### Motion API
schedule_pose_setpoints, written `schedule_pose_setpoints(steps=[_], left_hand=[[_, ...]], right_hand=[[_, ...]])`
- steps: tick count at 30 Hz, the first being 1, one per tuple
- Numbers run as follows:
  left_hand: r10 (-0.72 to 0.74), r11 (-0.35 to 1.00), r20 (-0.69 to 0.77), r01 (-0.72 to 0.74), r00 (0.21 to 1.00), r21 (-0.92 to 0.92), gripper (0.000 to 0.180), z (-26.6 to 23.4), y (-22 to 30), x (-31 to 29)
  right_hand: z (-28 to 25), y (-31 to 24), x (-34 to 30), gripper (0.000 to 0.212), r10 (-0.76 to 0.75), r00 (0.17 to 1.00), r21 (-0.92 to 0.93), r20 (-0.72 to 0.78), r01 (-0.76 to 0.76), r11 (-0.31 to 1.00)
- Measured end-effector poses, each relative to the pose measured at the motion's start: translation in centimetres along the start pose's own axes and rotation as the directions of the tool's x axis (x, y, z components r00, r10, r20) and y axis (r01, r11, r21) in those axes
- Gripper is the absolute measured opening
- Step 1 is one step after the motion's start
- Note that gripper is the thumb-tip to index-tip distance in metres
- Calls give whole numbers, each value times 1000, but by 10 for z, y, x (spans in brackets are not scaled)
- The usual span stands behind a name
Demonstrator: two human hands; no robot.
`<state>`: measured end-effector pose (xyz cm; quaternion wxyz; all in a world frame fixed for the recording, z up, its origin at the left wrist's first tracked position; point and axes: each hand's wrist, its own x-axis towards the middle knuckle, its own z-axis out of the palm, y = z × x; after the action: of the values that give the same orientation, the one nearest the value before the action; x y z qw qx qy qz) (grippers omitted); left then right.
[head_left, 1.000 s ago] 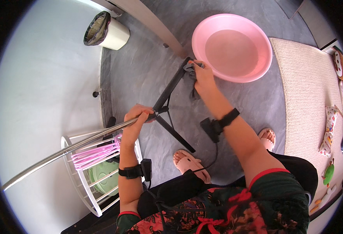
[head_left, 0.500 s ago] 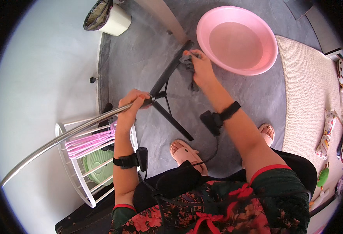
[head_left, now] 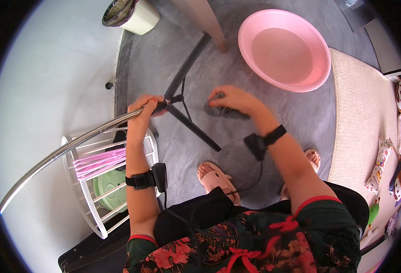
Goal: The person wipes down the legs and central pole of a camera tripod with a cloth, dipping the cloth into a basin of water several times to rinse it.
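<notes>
My left hand (head_left: 142, 111) is wrapped round a silver metal pole (head_left: 84, 139), just beside the joint where black legs spread out. The pole slants down to the left toward the wall. One black leg (head_left: 187, 65) points away from me, while another black leg (head_left: 195, 129) points back to the right. To the right of the joint, my right hand (head_left: 237, 98) pinches a dark grey cloth (head_left: 227, 113) that hangs below the fingers. The cloth is apart from the legs and slightly blurred.
A pink basin (head_left: 321, 68) with cloudy water stands at the far right, next to a beige mat (head_left: 353, 118). A white rack (head_left: 89, 200) with pink hangers (head_left: 99, 163) is at the left. A lined bin (head_left: 143, 18) stands by the wall, near a table leg (head_left: 202, 18).
My right hand has come back from the far leg's end with the cloth, toward me. My left hand and the stand have shifted slightly left.
</notes>
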<state>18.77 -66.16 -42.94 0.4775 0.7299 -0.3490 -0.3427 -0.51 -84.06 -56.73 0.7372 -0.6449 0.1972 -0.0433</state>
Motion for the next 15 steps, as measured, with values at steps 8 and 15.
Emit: schedule_pose_setpoints(steps=[8, 15], left_hand=[[11, 1000, -115, -13, 993, -14, 20, 6, -13, 18], [-6, 1000, -128, 5, 992, -7, 22, 5, 0, 21]], right_hand=[[68, 21, -8, 38, -118, 993, 25, 19, 118, 993], [52, 47, -14, 40, -72, 925, -127, 373, 127, 984]])
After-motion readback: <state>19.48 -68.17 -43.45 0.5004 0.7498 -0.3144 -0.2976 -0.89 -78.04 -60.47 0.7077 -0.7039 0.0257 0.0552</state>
